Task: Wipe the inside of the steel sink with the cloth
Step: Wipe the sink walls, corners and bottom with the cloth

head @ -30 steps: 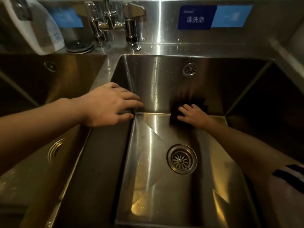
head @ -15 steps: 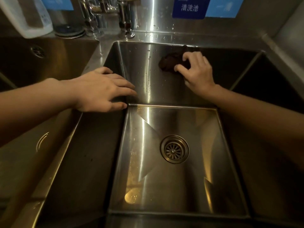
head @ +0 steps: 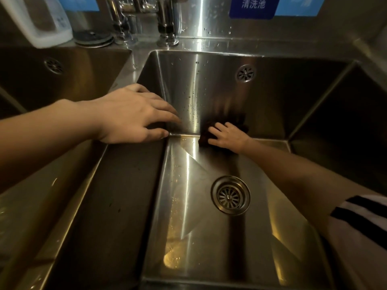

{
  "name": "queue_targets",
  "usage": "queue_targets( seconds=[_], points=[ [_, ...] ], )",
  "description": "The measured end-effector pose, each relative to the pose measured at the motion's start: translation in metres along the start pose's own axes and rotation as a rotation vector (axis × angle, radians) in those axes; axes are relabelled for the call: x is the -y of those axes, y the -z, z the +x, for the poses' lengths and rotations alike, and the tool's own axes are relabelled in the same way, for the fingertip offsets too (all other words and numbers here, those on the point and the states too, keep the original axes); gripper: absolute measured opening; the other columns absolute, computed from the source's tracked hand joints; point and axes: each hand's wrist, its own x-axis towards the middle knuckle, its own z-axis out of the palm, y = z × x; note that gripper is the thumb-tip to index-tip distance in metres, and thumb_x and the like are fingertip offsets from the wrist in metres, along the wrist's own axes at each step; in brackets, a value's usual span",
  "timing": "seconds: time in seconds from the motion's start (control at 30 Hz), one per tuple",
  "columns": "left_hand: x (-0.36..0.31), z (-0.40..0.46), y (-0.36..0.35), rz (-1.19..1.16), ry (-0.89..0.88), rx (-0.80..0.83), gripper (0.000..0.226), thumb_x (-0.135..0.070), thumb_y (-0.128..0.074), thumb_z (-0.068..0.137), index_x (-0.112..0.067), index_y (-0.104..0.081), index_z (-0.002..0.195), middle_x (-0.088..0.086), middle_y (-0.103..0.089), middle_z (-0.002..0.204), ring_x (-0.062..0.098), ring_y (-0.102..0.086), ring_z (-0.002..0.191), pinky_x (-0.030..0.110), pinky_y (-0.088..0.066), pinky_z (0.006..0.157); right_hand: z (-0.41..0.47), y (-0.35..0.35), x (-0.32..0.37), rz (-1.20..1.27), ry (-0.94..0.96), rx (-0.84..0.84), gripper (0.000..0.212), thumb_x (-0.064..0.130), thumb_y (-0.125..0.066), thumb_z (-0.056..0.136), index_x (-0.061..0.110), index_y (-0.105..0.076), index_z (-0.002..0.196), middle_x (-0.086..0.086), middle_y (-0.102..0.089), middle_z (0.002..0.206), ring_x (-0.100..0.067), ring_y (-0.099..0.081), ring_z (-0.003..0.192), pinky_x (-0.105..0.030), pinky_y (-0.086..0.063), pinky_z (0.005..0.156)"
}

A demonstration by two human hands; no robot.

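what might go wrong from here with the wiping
The right hand presses the dark crumpled cloth low at the steel sink's back wall, so droplets higher up may get missed. The left hand rests on the wet divider rim and might slip.

Steel sink (head: 209,91) centre; drain strainer (head: 230,195) in floor, right hand (head: 228,137) on cloth (head: 206,132) at its 12 o'clock, at the back-wall foot. Overflow grille (head: 245,73) on back wall above. Left hand (head: 134,115) at 10 o'clock on dividing rim; faucet (head: 165,24) behind, jug (head: 39,19) at 11 o'clock.
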Motion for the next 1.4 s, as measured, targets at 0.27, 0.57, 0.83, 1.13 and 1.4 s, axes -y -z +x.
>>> queue_targets(
  seconds=[0.27, 0.57, 0.83, 1.13, 1.4],
  points=[
    [-0.001, 0.0, 0.001, -0.003, 0.008, 0.0, 0.073, -0.066, -0.006, 0.078, -0.042, -0.034, 0.142, -0.018, -0.036, 0.148, 0.004, -0.028, 0.137, 0.032, -0.017, 0.11, 0.001, 0.036, -0.031, -0.006, -0.297, -0.562, 0.018, 0.008, -0.061, 0.083, 0.021, -0.06, 0.095, -0.012, -0.058, 0.111, -0.029, -0.055, 0.092, -0.033, -0.041, 0.066],
    [-0.001, -0.001, 0.001, -0.009, 0.011, 0.006, 0.071, -0.066, -0.008, 0.078, -0.044, -0.028, 0.143, -0.018, -0.035, 0.148, 0.004, -0.028, 0.137, 0.034, -0.017, 0.111, 0.013, 0.077, -0.054, 0.061, -0.506, -0.885, 0.022, 0.009, -0.062, 0.086, 0.022, -0.064, 0.104, -0.006, -0.042, 0.114, -0.024, -0.046, 0.102, -0.031, -0.047, 0.073],
    [-0.002, 0.0, 0.0, -0.01, 0.056, -0.022, 0.078, -0.066, -0.007, 0.075, -0.042, -0.012, 0.149, -0.012, -0.035, 0.15, 0.008, -0.028, 0.138, 0.034, -0.018, 0.111, 0.042, 0.01, 0.0, 0.182, -0.196, -0.583, 0.018, 0.016, -0.059, 0.086, 0.024, -0.066, 0.1, -0.012, -0.062, 0.113, -0.028, -0.061, 0.091, -0.032, -0.046, 0.057],
    [-0.001, 0.001, -0.002, -0.014, 0.041, -0.067, 0.077, -0.062, -0.009, 0.078, -0.037, -0.012, 0.151, -0.007, -0.04, 0.148, 0.011, -0.033, 0.137, 0.032, -0.019, 0.108, 0.05, -0.003, 0.021, 0.294, -0.228, -0.498, 0.019, 0.016, -0.071, 0.078, 0.019, -0.066, 0.095, -0.013, -0.062, 0.105, -0.028, -0.06, 0.088, -0.031, -0.044, 0.057],
    [0.0, 0.001, -0.004, 0.009, 0.026, -0.053, 0.076, -0.063, -0.008, 0.079, -0.037, -0.015, 0.151, -0.007, -0.042, 0.147, 0.011, -0.035, 0.135, 0.034, -0.019, 0.11, 0.03, 0.087, -0.039, 0.348, -0.526, -0.854, 0.023, 0.008, -0.06, 0.078, 0.02, -0.067, 0.097, -0.011, -0.062, 0.106, -0.022, -0.05, 0.099, -0.029, -0.043, 0.066]
  ],
)
